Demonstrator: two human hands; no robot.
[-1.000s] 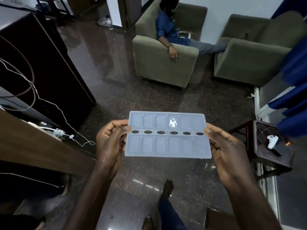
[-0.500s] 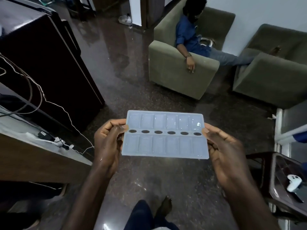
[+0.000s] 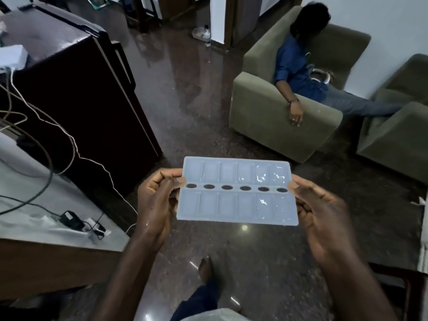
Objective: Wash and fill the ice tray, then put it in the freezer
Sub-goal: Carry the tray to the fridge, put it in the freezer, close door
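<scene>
A pale blue ice tray (image 3: pixel 236 205) with two rows of compartments and a line of oval holes down its middle is held level in front of me. Water glints in its compartments. My left hand (image 3: pixel 157 202) grips its left end, thumb on top. My right hand (image 3: pixel 322 212) grips its right end the same way. A dark fridge (image 3: pixel 76 107) stands at the left, its door shut, a handle on its front edge.
A table (image 3: pixel 46 228) with cables and a charger lies at my left. A person sits in an olive armchair (image 3: pixel 278 117) ahead; a second armchair (image 3: pixel 398 140) is at the right. Dark glossy floor (image 3: pixel 190 105) stretches between them. My bare foot (image 3: pixel 206 269) shows below.
My view has swung left and forward: the fridge and armchair have grown nearer, the small side table at the right has left the view. Both hands still hold the tray level.
</scene>
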